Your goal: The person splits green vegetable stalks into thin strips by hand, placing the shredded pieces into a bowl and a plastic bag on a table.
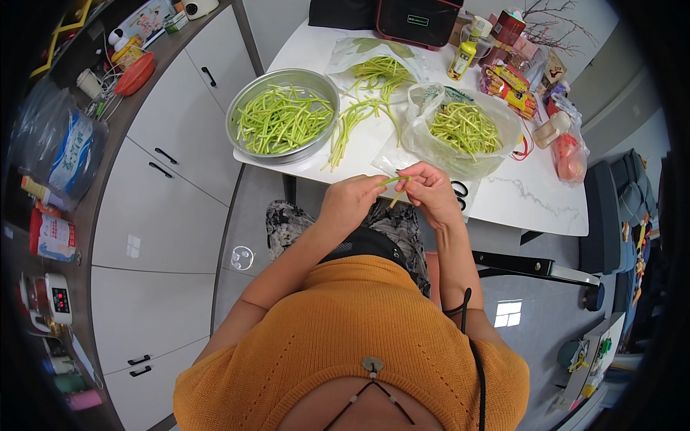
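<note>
A thin green vegetable stem (pixel 394 181) is held between my hands, just off the table's front edge. My left hand (pixel 353 200) pinches one end. My right hand (pixel 429 189) grips the stem farther along, where it bends and its short end hangs down. Beyond my left hand stands a round metal basin (pixel 233 114) with many cut stem pieces (pixel 283 118) in it. Past my right hand, an open plastic bag (pixel 509 126) holds more short pieces (pixel 466 129). Longer stems (pixel 353 121) lie on the table between them, trailing from a second plastic bag (pixel 345 54).
Black-handled scissors (pixel 460 189) lie by the white table's (pixel 533 199) front edge, close to my right hand. A yellow bottle (pixel 463 56), snack packs (pixel 506 89) and a jar (pixel 551 129) stand at the right. A dark case (pixel 418 24) sits behind. Cabinets (pixel 161 226) line the left.
</note>
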Tool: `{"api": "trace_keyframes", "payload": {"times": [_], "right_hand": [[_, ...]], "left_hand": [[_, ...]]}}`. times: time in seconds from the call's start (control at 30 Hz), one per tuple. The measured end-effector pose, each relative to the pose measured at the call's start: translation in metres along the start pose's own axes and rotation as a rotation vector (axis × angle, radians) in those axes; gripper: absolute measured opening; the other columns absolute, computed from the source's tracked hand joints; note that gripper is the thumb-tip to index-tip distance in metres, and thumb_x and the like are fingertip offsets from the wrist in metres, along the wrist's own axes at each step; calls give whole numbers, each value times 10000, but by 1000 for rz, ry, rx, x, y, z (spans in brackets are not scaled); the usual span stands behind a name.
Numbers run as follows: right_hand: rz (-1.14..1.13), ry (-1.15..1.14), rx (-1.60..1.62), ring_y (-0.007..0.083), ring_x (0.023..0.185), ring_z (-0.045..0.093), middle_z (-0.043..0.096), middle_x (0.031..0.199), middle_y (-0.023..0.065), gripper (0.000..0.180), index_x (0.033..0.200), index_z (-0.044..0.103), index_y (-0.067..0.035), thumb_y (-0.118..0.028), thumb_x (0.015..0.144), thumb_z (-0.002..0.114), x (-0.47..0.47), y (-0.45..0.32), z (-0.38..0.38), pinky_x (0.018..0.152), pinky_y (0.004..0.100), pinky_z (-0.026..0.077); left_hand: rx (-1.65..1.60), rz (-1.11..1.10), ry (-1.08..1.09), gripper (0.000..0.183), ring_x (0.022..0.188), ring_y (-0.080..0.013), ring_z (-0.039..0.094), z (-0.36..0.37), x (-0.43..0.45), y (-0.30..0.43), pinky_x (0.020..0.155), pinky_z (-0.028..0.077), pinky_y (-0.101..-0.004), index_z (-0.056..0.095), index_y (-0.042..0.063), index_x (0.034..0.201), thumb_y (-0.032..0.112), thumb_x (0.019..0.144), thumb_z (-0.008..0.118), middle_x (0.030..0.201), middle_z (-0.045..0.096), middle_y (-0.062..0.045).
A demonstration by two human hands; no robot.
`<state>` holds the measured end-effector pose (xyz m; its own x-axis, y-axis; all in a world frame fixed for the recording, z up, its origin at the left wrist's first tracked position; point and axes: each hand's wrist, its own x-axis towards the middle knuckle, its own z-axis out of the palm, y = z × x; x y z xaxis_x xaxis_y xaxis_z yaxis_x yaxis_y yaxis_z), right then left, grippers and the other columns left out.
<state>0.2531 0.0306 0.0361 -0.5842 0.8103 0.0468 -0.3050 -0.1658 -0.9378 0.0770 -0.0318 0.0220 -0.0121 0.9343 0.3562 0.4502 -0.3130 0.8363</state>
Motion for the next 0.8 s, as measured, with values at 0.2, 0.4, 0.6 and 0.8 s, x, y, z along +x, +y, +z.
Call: {"api": "trace_keyframes", "payload": {"times": [0.2, 0.4, 0.6, 0.8], "right_hand": [[-21, 99, -60, 13, 505, 416, 638, 739, 60, 171, 941, 618, -13, -103, 799, 647, 1, 4, -3, 437, 153, 271], [-67, 186, -14, 4, 485, 371, 638, 753, 53, 178, 965, 612, -10, -106, 816, 626, 2, 3, -10, 427, 155, 249], [-79, 129, 33, 10, 481, 364, 643, 788, 64, 219, 1013, 593, -12, -141, 836, 607, 1, 2, -2, 426, 152, 258], [-10, -75, 139, 24, 474, 339, 637, 863, 91, 320, 1094, 562, -16, -269, 912, 490, -1, 3, -1, 435, 150, 268]], "left_hand": [[28, 22, -37, 230, 594, -115, 539, 0, 0, 0, 579, 444, -228, 618, 27, 1040, 94, 823, 581, 768, 629, -91], [-109, -85, 4, 253, 575, -70, 469, -4, 1, 14, 557, 405, -205, 619, 40, 1049, 71, 798, 619, 728, 590, -40], [-160, -64, 29, 204, 554, -58, 477, 2, 2, 3, 519, 397, -196, 632, 35, 1014, 73, 818, 592, 719, 588, -26], [-179, -64, 48, 170, 538, -99, 506, -3, 4, 5, 494, 397, -220, 640, 17, 966, 91, 836, 559, 688, 586, -53]]}}
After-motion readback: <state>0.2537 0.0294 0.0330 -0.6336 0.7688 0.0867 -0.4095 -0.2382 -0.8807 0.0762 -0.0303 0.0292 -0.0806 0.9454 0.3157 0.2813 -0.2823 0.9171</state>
